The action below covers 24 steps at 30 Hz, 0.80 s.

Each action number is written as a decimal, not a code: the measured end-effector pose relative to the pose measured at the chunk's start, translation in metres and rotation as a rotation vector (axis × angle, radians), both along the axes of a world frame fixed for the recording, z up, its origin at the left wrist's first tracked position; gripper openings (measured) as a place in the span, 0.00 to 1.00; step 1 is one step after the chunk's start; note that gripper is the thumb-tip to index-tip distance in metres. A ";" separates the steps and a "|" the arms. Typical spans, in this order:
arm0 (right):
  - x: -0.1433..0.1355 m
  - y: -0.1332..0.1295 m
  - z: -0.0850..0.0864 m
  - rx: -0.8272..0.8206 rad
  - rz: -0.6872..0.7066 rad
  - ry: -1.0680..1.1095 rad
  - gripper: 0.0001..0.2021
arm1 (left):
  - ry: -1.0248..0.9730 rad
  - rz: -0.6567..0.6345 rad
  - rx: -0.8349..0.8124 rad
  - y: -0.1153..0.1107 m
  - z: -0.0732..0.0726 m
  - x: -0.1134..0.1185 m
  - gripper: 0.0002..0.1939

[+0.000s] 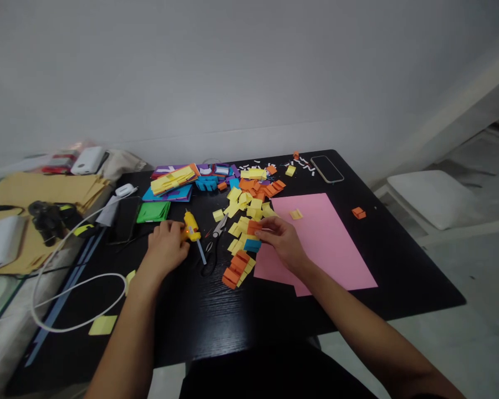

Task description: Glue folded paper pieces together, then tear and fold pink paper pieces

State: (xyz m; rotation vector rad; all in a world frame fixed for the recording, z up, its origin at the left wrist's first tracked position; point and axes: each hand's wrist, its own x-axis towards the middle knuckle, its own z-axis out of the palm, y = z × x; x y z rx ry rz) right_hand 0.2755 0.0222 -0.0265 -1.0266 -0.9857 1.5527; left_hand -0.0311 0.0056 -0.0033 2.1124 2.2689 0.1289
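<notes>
My left hand is closed round the grip of a yellow glue gun, which lies on the table with a pale glue stick jutting from its rear. With thumb and fingers together, my right hand pinches an orange folded paper piece. A blue folded piece is right below it; whether the two are joined I cannot tell. Yellow folded pieces lie around them, and an orange row of folded pieces is nearer to me. Scissors rest between my hands.
Pink paper sheets lie under my right forearm. Behind are paper stacks, green paper and a phone. A white cable loops at left near a second phone. A white stool stands right.
</notes>
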 end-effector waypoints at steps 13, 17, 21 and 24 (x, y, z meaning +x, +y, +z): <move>-0.014 -0.015 0.003 0.084 0.138 -0.048 0.17 | -1.024 -0.242 0.014 -0.029 -0.001 0.107 0.15; -0.014 -0.017 0.004 0.101 0.130 -0.070 0.13 | -0.987 -0.237 -0.028 -0.025 0.006 0.096 0.18; -0.013 -0.016 0.003 0.158 0.056 -0.056 0.17 | -0.582 -0.104 0.127 -0.013 0.012 0.058 0.13; -0.012 -0.016 0.003 0.199 -0.015 -0.078 0.16 | -0.123 0.127 0.115 -0.002 0.004 0.027 0.22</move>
